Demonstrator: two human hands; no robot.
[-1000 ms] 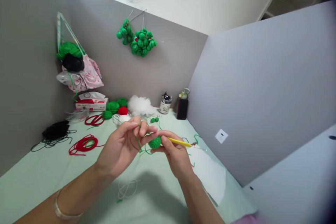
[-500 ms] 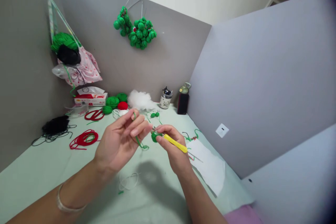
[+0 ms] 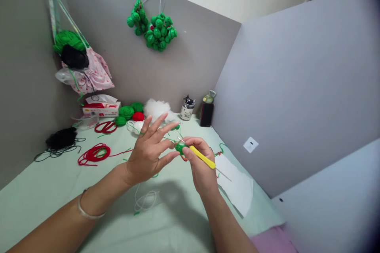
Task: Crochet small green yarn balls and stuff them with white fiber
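Note:
My right hand (image 3: 202,176) is closed around a crochet hook with a yellow handle (image 3: 202,157). Its thumb and fingers also pinch a small green crocheted piece (image 3: 179,148), with the metal hook tip just above it. My left hand (image 3: 150,152) is beside the piece, back of the hand up and fingers spread wide. A thin strand of green yarn (image 3: 167,138) runs from the piece toward the left fingers; how it passes around them is partly hidden. A bit of orange shows under the piece.
Red cord (image 3: 94,154), black yarn (image 3: 61,138) and a tissue box (image 3: 101,109) lie at left. Green yarn balls (image 3: 127,112), white stuffing (image 3: 158,110), a patterned jar (image 3: 187,111) and a dark phone (image 3: 207,114) line the back partition. White paper (image 3: 237,189) lies at right.
My left hand has turned over from a curled grip on the green yarn to spread fingers. The right hand keeps the hook and crocheted piece, shifted slightly right.

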